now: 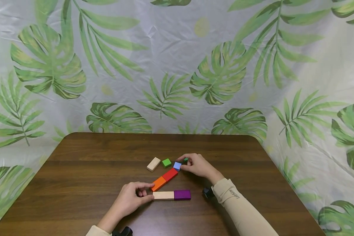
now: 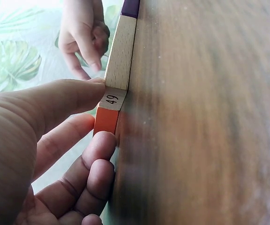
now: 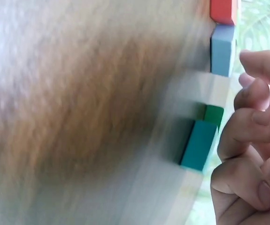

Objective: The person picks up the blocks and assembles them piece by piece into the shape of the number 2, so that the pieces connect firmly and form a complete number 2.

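My left hand [image 1: 129, 199] has its thumb at the left end of a plain wooden block [image 1: 163, 196] and its index fingertip on an orange block [image 1: 158, 184]. A purple block [image 1: 182, 195] continues the plain one's row. A red block [image 1: 170, 175] extends from the orange one, with a blue block [image 1: 177, 166] at its far end. My right hand [image 1: 200, 166] is bent over the table beside the blue block, thumb tip right at it. A teal block [image 3: 199, 145] stands near its fingers, partly hidden in the head view. The right wrist view shows nothing held.
Beyond the row lie a light green block [image 1: 166, 163] and another plain wooden block [image 1: 153, 164]. The brown wooden table [image 1: 106, 154] ends at a leaf-printed cloth [image 1: 171, 65]. Black wrist devices [image 1: 207, 193] sit by both sleeves.
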`<state>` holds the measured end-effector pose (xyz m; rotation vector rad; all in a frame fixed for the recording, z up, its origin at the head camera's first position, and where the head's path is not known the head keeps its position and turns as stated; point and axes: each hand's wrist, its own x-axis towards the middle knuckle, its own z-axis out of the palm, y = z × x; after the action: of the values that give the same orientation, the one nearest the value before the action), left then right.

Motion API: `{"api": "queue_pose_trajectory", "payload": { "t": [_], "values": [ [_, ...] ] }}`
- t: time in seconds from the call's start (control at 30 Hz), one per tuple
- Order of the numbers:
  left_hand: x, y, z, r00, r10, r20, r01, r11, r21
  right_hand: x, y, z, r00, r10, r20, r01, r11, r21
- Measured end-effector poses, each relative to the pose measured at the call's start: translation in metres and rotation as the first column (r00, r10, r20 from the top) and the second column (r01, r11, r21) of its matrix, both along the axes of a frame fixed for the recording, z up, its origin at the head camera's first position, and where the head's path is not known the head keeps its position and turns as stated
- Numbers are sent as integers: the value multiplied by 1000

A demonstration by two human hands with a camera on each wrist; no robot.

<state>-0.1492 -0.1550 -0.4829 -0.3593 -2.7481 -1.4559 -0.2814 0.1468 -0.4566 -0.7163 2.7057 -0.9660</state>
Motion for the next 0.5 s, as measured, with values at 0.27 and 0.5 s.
{"api": "queue_pose_trajectory", "payload": {
  "t": [0.27, 0.5],
  "values": [
    [0, 0, 0, 1000, 3, -10, -3, 1000, 0, -4, 12, -2, 994, -106, -9, 105, 993, -50],
    [0, 0, 0, 1000, 4, -8, -4, 1000, 0, -8, 18, -3, 979, -204, 5, 204, 975, -88]
  ]
}}
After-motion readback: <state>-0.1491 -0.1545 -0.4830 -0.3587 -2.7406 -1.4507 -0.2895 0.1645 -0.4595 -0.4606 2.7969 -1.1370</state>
